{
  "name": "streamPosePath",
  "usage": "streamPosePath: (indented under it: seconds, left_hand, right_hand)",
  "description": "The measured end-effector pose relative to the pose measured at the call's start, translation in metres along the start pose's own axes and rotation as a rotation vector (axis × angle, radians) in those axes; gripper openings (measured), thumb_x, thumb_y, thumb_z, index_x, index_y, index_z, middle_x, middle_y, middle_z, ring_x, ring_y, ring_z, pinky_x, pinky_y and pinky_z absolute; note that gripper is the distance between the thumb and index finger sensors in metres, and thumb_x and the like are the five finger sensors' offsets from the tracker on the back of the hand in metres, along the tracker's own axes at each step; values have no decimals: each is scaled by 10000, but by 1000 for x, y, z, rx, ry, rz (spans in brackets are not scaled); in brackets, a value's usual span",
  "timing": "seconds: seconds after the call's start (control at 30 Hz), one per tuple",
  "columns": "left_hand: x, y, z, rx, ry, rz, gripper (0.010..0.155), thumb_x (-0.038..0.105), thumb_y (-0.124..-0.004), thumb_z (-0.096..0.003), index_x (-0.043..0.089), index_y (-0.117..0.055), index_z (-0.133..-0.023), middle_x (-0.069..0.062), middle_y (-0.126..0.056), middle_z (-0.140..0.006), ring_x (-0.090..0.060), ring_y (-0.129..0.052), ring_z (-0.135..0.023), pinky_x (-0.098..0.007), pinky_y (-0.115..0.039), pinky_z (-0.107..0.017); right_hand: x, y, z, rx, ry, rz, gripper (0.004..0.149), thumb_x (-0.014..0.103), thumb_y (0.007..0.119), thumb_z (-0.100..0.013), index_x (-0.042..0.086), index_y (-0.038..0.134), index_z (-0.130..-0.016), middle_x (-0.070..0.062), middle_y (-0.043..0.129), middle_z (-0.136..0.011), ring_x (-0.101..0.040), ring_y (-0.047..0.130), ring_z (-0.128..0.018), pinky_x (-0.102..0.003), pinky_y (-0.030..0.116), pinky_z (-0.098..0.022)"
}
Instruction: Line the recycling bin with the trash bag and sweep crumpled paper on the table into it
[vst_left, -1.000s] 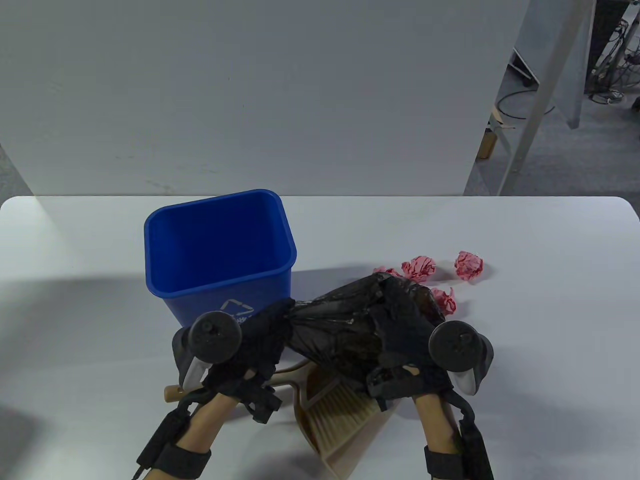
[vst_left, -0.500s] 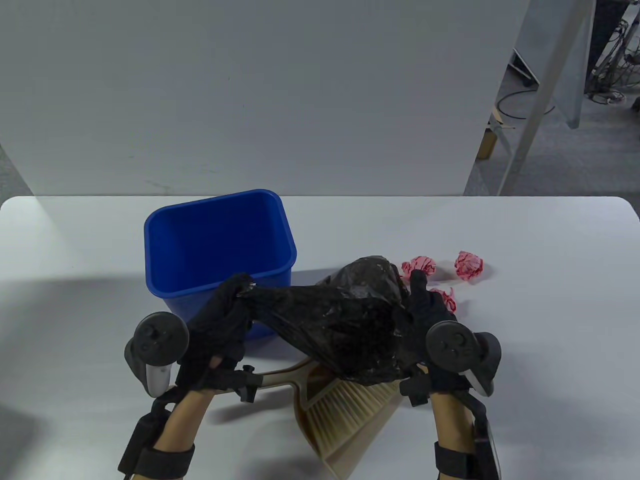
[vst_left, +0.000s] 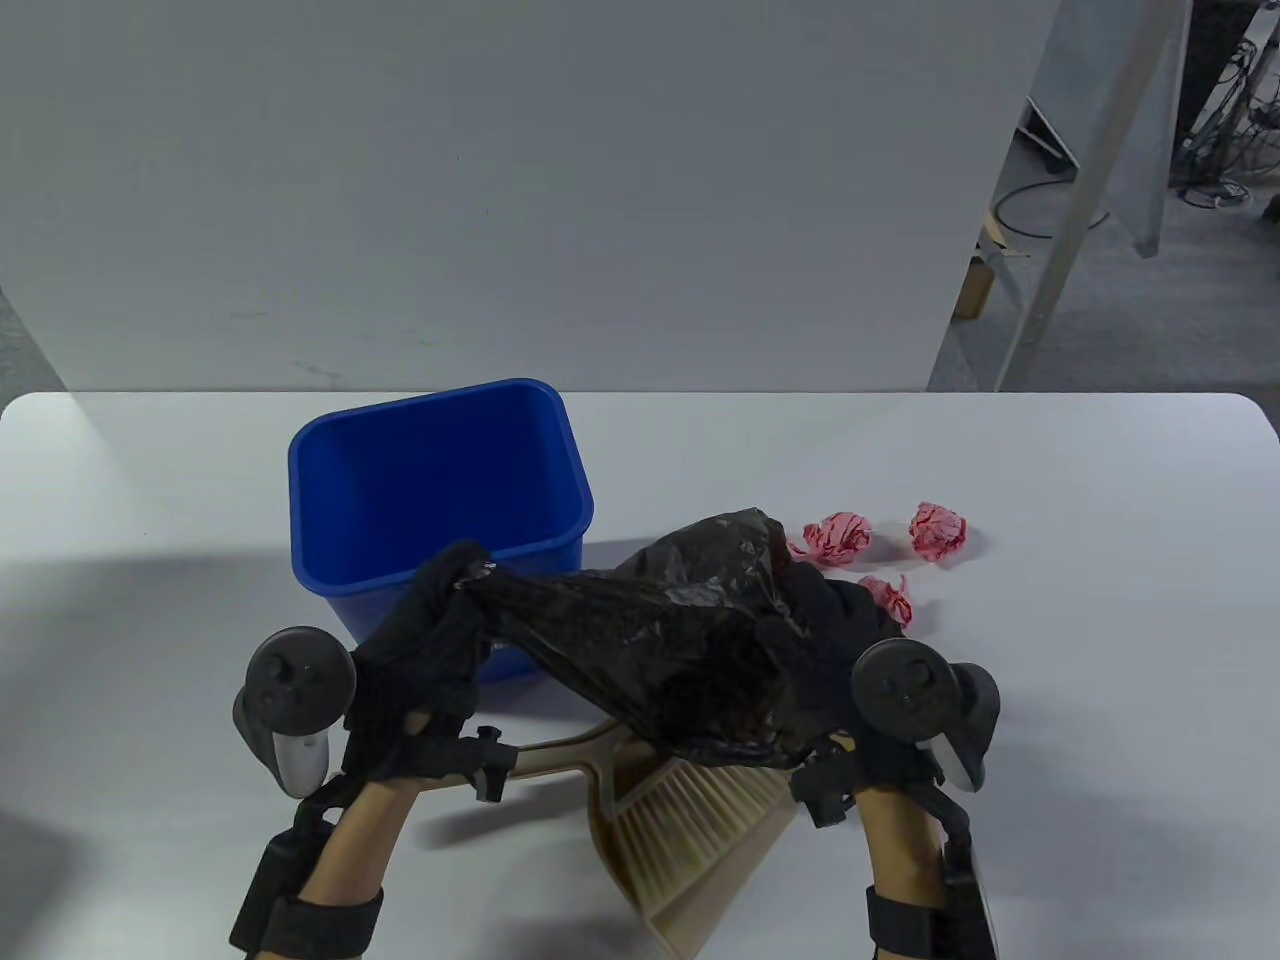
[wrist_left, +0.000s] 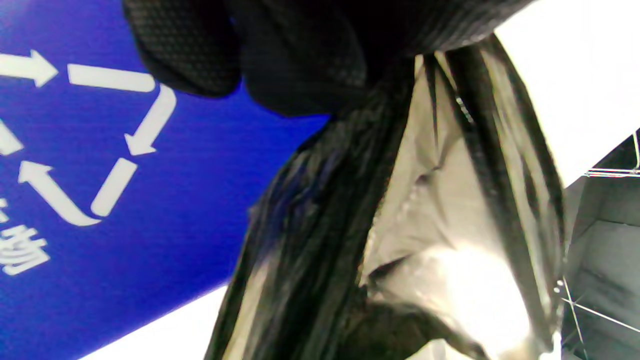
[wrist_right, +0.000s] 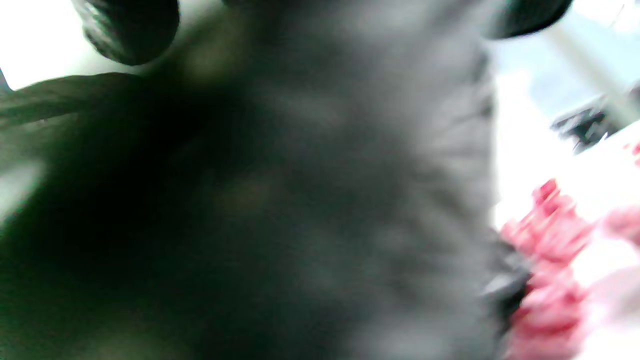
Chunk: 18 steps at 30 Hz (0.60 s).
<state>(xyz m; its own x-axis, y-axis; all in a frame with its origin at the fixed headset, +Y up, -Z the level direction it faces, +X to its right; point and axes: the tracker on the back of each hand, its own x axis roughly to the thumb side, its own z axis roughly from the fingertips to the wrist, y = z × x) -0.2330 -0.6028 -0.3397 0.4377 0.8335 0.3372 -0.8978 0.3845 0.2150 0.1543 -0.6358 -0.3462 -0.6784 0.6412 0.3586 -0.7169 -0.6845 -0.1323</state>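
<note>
A blue recycling bin (vst_left: 440, 480) stands open and unlined on the white table (vst_left: 1100, 650). A crumpled black trash bag (vst_left: 680, 640) hangs stretched between both hands just in front of the bin. My left hand (vst_left: 440, 630) pinches one end of the bag (wrist_left: 390, 200) beside the bin's front wall (wrist_left: 125, 175). My right hand (vst_left: 830, 640) grips the bag's other end; the blurred right wrist view shows the bag (wrist_right: 275, 200) filling most of the frame. Several pink crumpled paper balls (vst_left: 840, 535) lie right of the bag, pink paper (wrist_right: 550, 250) also showing blurred.
A tan dustpan with a brush (vst_left: 690, 830) lies on the table under the bag, near the front edge, its handle (vst_left: 550, 755) pointing left. A white wall panel stands behind the table. The floor with cables lies off the far right.
The left hand moved left and away from me with its end of the bag, stretching it out by the bin's front. The right hand shifted slightly and stays gripping the other end.
</note>
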Motion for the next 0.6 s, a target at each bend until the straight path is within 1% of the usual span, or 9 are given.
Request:
streamPosePath:
  seconds: [0.07,0.1,0.2,0.27,0.33,0.4,0.5,0.53,0.6]
  left_hand:
    - [0,0,0,-3,-2,-1,465,361,-664,-594,193,-708,-1025,26,-921,-772,-125,-974,-454,-527,-825,-533]
    - [0,0,0,-5,-3,0,464,361,-664,-594,192,-709,-1024,25,-921,-771,-126,-973,-454,-527,-825,-532]
    - [1,-1,1,-10,-10,4,465,360,-666,-594,189,-711,-1023,24,-923,-767,-126,-973,-449,-527,-825,-531]
    - [1,0,1,-10,-17,3,465,361,-667,-593,189,-712,-1023,24,-923,-767,-127,-973,-448,-527,-826,-530]
    - [3,1,1,2,-27,-4,464,360,-666,-593,192,-711,-1023,24,-922,-770,-129,-975,-450,-529,-825,-531]
    - [5,4,2,25,-43,-31,466,361,-664,-594,191,-706,-1026,24,-919,-782,-133,-977,-468,-531,-822,-536]
    - [6,5,3,15,-76,-35,511,389,-659,-592,208,-641,-1069,32,-873,-887,-152,-979,-591,-540,-803,-582]
    - [7,2,2,-48,-127,-7,612,447,-669,-588,205,-516,-1129,16,-774,-1004,-194,-925,-740,-575,-756,-631]
    - [11,-8,-1,-283,-222,96,843,546,-696,-581,185,-227,-1180,-78,-438,-1214,-390,-597,-1069,-699,-554,-743]
  right_hand:
    - [8,4,0,63,-18,-29,912,645,596,-532,33,330,-1153,-306,427,-1132,-573,485,-990,-859,311,-594]
    - [15,8,0,107,-28,21,966,658,615,-516,16,272,-1152,-326,359,-1146,-594,418,-1003,-867,270,-589]
    - [31,27,-1,199,-22,386,1055,663,658,-500,-24,160,-1128,-358,256,-1137,-611,354,-996,-868,250,-584]
    - [34,36,-2,151,36,659,984,612,680,-522,-8,209,-1124,-320,356,-1116,-539,492,-972,-821,353,-624]
    - [33,34,-3,10,47,749,719,510,697,-564,102,458,-1106,-162,660,-1013,-359,756,-864,-729,553,-648]
    - [26,21,-1,-91,68,562,442,415,653,-602,207,700,-989,-42,857,-819,-256,898,-688,-652,679,-615]
    - [19,7,3,-202,79,237,409,406,646,-602,185,768,-923,-39,911,-697,-252,925,-569,-607,739,-565]
    - [18,2,4,-226,79,127,408,407,641,-603,181,771,-917,-34,916,-680,-247,929,-551,-600,748,-555]
    - [18,-3,6,-266,56,9,406,408,637,-604,174,776,-906,-29,918,-658,-241,928,-529,-590,758,-545]
